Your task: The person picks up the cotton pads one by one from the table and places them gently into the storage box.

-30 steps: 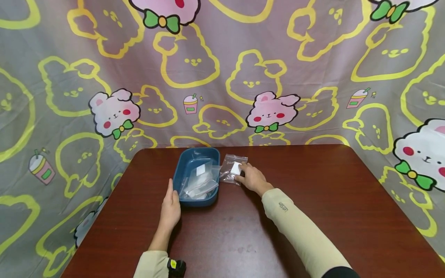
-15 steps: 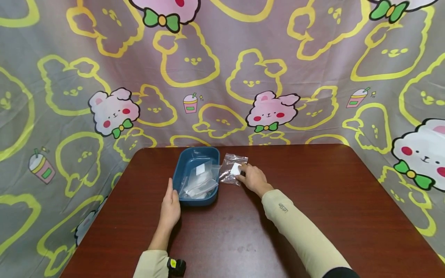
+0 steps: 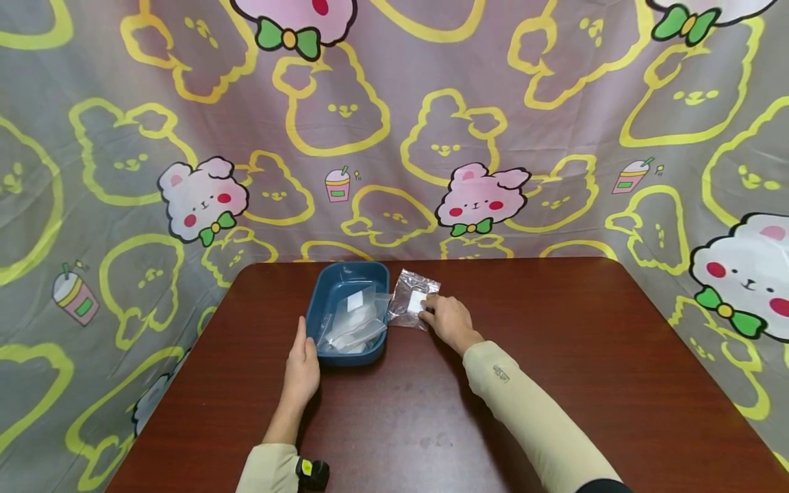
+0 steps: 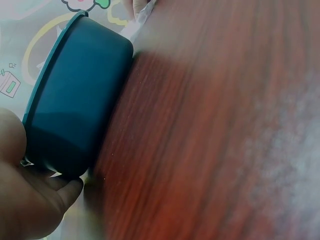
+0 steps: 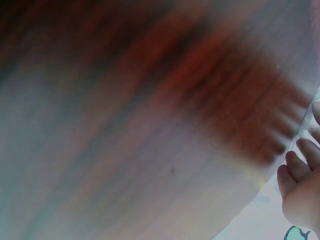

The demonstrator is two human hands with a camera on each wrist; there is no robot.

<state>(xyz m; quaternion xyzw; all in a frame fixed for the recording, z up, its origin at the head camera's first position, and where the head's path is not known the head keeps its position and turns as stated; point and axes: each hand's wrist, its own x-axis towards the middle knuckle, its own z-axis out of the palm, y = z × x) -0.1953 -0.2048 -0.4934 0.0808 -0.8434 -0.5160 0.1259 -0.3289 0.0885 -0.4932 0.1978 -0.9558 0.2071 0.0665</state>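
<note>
Printed cloth with yellow bear outlines and pink-cheeked white bears [image 3: 481,195] hangs as a backdrop behind and beside a dark reddish wooden table [image 3: 555,383], whose near edge is cut off by the bottom of the head view. On the table stands a blue oblong plastic tub [image 3: 335,294]; it holds a heap of clear plastic bags [image 3: 356,327], and how many there are cannot be made out. Just to the right of the tub, touching its rim, lies a small clear zip bag [image 3: 414,301] with a white square inside it; what that square is cannot be told. The left hand [image 3: 302,366] rests flat against the tub's near left corner, fingers straight and together, gripping nothing; the left wrist view shows only part of the palm against the tub's blue wall [image 4: 75,120]. The right hand [image 3: 448,318] reaches forward with its beige-sleeved arm stretched out, fingertips on the near right part of the zip bag; whether they pinch or merely press cannot be told. The right wrist view is badly blurred, showing only loosely bent fingertips [image 5: 300,162] at the right edge.
</note>
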